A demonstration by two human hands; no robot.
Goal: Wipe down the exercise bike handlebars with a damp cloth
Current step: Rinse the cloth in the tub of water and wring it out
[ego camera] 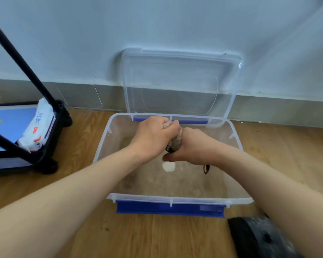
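wooden floor (157,237): left hand (153,136) and right hand (193,148) clamp together on a twisted cloth (177,142) over a clear tub (175,199); likely wringing, handlebars unseen, wiping seemingly ahead.

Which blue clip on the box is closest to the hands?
The far blue clip, on the rim below the leaning lid, behind the left hand and right hand gripping the cloth. The near blue clip hangs on the front rim.
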